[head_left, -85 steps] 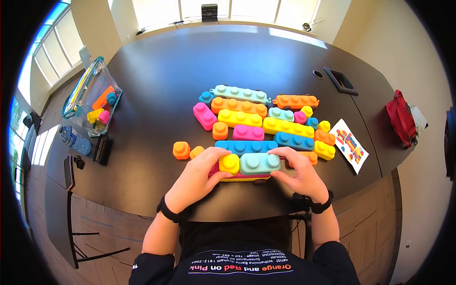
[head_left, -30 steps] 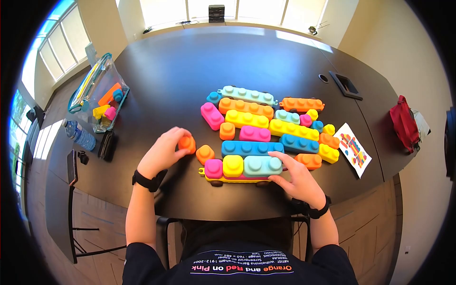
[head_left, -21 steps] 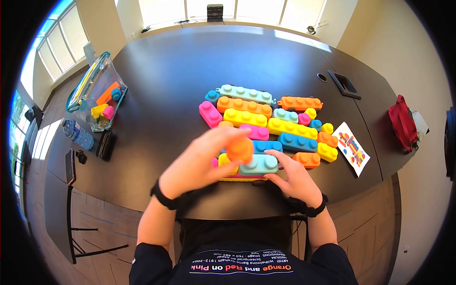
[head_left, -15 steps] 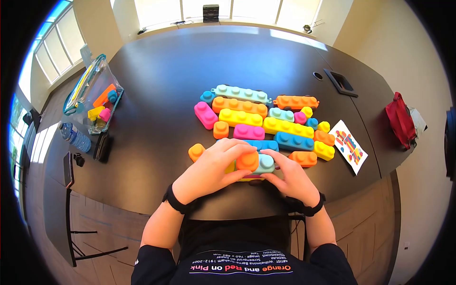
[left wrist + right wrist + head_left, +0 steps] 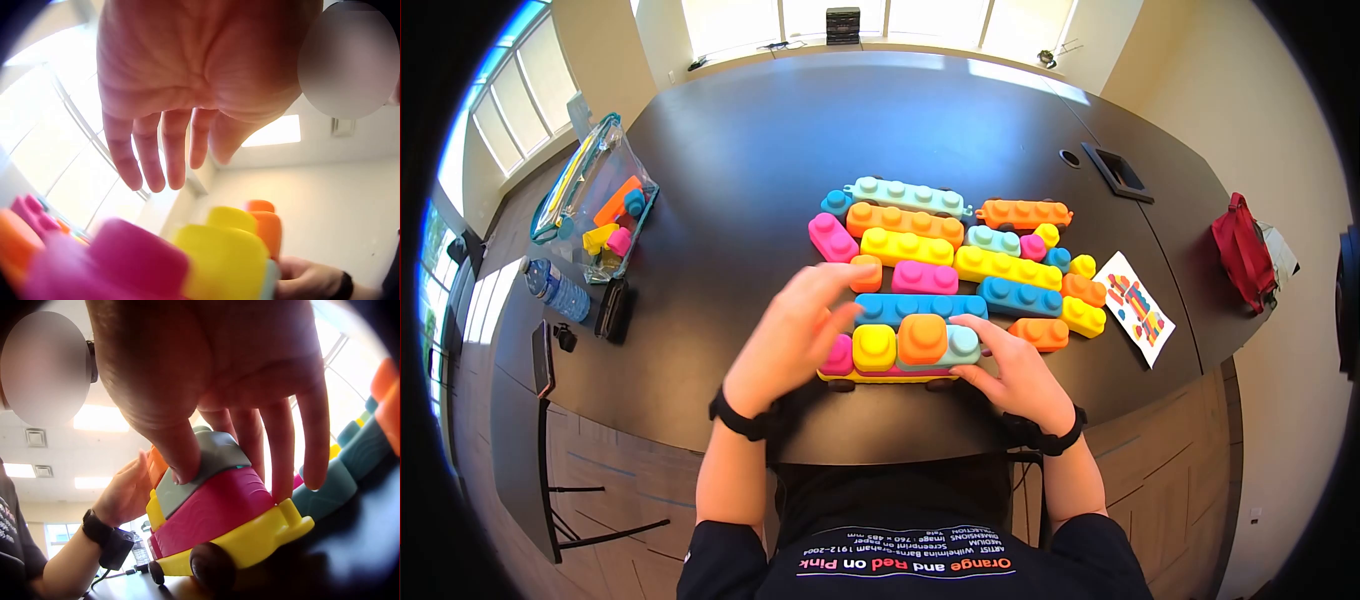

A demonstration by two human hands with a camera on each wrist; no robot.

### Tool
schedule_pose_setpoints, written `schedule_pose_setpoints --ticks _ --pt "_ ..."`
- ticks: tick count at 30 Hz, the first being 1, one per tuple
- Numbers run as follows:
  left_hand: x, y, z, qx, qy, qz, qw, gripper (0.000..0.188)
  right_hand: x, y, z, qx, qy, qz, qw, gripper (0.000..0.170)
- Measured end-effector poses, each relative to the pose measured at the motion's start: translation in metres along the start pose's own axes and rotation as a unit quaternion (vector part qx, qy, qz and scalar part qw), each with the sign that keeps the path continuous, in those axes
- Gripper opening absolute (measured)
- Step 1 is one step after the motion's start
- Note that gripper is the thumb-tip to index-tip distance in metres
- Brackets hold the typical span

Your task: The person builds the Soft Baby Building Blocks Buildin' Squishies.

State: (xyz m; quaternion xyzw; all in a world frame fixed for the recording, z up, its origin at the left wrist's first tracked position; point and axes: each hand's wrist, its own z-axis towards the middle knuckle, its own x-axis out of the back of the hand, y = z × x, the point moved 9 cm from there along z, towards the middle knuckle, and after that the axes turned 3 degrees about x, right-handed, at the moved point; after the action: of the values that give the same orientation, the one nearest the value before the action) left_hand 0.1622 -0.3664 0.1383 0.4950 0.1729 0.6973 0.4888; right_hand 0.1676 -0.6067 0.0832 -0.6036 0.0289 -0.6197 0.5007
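Observation:
Near the table's front edge stands a yellow wheeled base (image 5: 262, 534) with a magenta block (image 5: 215, 509) on it. On top of that sit a pink block (image 5: 837, 353), a yellow block (image 5: 874, 347) and a light teal block (image 5: 963, 345). An orange block (image 5: 922, 338) rests on the teal block's left part. My right hand (image 5: 1025, 380) grips the teal block's right end between thumb and fingers. Empty, my left hand (image 5: 790, 340) hovers over the left end of the stack, fingers apart; the left wrist view shows its palm (image 5: 200, 69) above the pink and yellow blocks.
Behind the stack lie rows of coloured blocks, among them a long blue one (image 5: 920, 309). A printed card (image 5: 1138, 310) lies to their right, with a red bag (image 5: 1245, 250) beyond. At left are a clear bag (image 5: 600, 200), a water bottle (image 5: 557, 290) and a black case (image 5: 613, 312).
My left hand fetched an orange block from the left, set it on the teal block, let go and moved back left. My right hand stayed at the teal block's end.

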Motion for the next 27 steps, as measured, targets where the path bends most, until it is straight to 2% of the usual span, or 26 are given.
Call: schedule_pose_setpoints --ticks 1,3,7,9,13,16,18,19,21,22,24,25,27 --pt "0.008 -0.011 -0.005 0.0 0.0 0.0 1.0 0.046 0.0 0.0 0.0 0.0 0.0 0.0 1.0 0.059" --pt "0.007 -0.038 -0.013 0.011 -0.066 0.159 0.985 0.045 -0.001 -0.001 0.0 -0.003 -0.007 0.001 1.0 0.06" --pt "0.004 -0.062 -0.023 0.025 -0.103 0.185 0.977 0.041 -0.001 -0.004 0.001 -0.003 -0.01 -0.006 1.0 0.061" --pt "-0.002 -0.079 -0.027 0.077 -0.129 0.164 0.975 0.045 -0.002 -0.002 0.001 0.003 -0.007 -0.002 1.0 0.06" --pt "-0.001 -0.081 -0.022 0.079 -0.138 0.144 0.977 0.048 0.0 -0.004 0.001 0.015 -0.003 0.002 1.0 0.061" --pt "0.031 -0.04 0.001 0.0 0.024 0.155 0.988 0.049 0.005 -0.009 0.005 0.032 -0.013 0.003 0.999 0.065" --pt "0.039 -0.008 0.016 -0.016 0.062 0.106 0.992 0.051 0.017 -0.015 0.009 0.038 -0.012 0.032 0.999 0.07" --pt "0.036 0.002 0.024 -0.016 0.063 0.105 0.992 0.051 0.021 -0.017 0.012 0.038 -0.012 0.031 0.999 0.07" --pt "0.024 0.033 0.035 -0.1 0.042 0.035 0.993 0.051 0.043 -0.025 0.017 0.065 0.058 0.032 0.996 0.075" --pt "0.012 0.047 0.038 -0.116 0.012 0.037 0.993 0.049 0.046 -0.029 0.02 0.064 0.058 0.032 0.996 0.075" --pt "-0.009 0.066 0.041 -0.151 -0.021 0.009 0.988 0.049 0.056 -0.048 0.027 0.117 0.1 0.044 0.987 0.075" --pt "-0.016 0.069 0.042 -0.153 -0.021 0.009 0.988 0.049 0.058 -0.056 0.03 0.121 0.108 0.067 0.984 0.072" --pt "-0.034 0.07 0.04 -0.13 -0.076 -0.039 0.988 0.051 0.057 -0.057 0.033 0.142 0.107 0.065 0.982 0.069"
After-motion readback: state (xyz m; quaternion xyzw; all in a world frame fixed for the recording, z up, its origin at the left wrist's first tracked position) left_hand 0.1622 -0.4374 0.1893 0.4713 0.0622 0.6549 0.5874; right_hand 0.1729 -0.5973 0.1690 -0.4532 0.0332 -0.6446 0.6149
